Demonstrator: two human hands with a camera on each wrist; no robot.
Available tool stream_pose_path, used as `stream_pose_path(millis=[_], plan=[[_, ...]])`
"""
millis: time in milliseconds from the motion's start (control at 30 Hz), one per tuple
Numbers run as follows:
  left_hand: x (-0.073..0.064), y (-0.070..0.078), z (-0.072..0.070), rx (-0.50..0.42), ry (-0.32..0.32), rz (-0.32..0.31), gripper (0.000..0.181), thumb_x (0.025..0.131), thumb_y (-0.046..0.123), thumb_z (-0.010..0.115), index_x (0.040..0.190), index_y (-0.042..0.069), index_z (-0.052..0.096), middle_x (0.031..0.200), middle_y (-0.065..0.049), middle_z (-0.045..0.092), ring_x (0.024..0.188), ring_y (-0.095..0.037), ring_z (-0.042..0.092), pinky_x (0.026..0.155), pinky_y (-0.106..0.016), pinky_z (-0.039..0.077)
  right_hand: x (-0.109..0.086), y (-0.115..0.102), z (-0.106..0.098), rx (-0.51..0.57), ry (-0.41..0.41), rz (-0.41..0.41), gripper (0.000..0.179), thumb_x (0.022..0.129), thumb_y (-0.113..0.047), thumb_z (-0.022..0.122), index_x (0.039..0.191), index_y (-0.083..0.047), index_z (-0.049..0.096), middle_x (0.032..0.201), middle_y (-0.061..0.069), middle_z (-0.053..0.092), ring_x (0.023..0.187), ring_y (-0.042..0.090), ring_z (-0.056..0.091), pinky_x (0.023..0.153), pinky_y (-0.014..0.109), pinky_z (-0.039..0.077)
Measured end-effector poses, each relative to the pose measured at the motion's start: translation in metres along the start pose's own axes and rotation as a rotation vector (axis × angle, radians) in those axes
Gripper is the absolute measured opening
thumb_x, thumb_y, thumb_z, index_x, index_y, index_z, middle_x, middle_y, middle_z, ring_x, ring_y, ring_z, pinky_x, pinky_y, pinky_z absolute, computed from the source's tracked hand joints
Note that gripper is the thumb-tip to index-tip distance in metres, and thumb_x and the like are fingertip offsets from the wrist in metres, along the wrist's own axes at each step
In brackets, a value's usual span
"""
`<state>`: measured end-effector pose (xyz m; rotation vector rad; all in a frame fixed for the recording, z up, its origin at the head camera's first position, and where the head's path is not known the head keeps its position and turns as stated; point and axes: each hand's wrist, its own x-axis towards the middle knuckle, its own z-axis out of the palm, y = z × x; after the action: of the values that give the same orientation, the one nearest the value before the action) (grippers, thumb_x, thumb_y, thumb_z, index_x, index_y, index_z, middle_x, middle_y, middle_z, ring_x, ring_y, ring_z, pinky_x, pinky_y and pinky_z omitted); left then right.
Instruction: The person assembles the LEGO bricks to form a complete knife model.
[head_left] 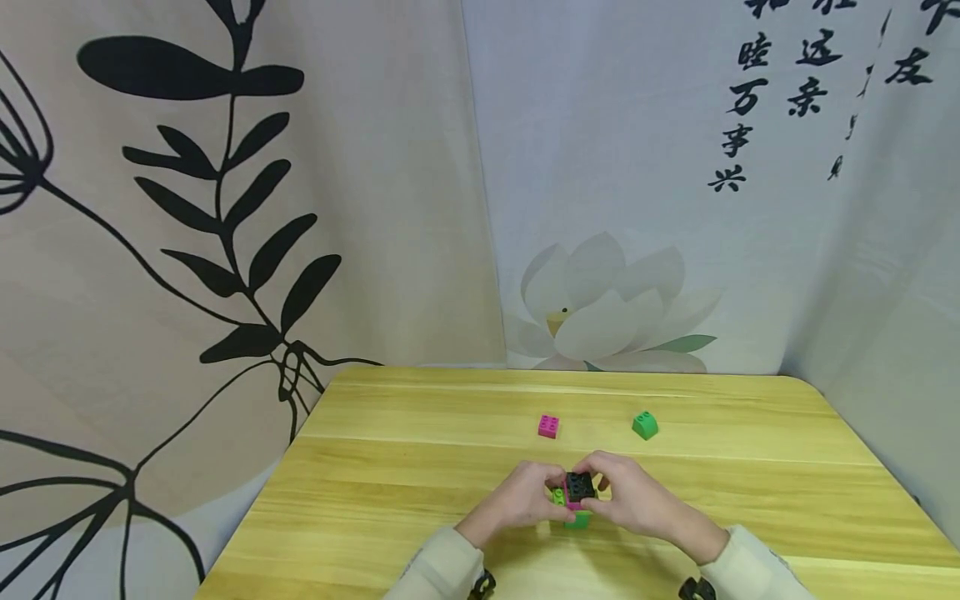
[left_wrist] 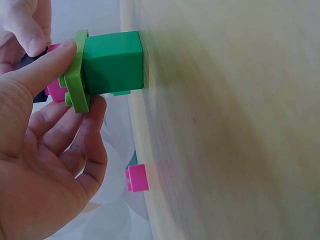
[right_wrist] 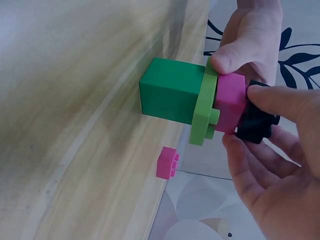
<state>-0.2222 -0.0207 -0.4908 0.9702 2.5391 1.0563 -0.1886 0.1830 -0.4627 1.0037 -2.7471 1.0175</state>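
A stack of toy building bricks stands on the table between both hands. At its base is a green brick (right_wrist: 170,90), topped by a lime-green plate (right_wrist: 202,107) that juts out past it. A pink brick (right_wrist: 231,102) sits on the plate. My left hand (head_left: 528,497) pinches the lime-green plate between thumb and fingers. Above the pink brick is a black brick (head_left: 580,486), which my right hand (head_left: 633,497) pinches; it looks slightly tilted in the right wrist view. Whether it is fully seated, I cannot tell.
Farther back on the wooden table (head_left: 420,433) lie a loose pink brick (head_left: 548,427) and, to its right, a green brick (head_left: 645,425) with a sloped side. A printed curtain (head_left: 397,208) hangs behind the table's back edge.
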Motion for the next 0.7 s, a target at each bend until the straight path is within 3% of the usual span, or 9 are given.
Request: stream_pose_path(millis=[700], plan=[[0.0011, 0.0004, 0.0007, -0.027, 0.013, -0.039, 0.023, 0.073, 0.024, 0.083, 0.09, 0.017, 0.069, 0.084, 0.014, 0.067, 0.063, -0.001, 0.049, 0.054, -0.018, 0.039, 0.0059, -0.0001, -0.0018, -0.004, -0.009, -0.045, 0.027, 0.078, -0.01, 0.077, 0.102, -0.01, 0.067, 0.095, -0.007, 0.064, 0.082, 0.005, 0.058, 0.068, 0.023, 0.051]])
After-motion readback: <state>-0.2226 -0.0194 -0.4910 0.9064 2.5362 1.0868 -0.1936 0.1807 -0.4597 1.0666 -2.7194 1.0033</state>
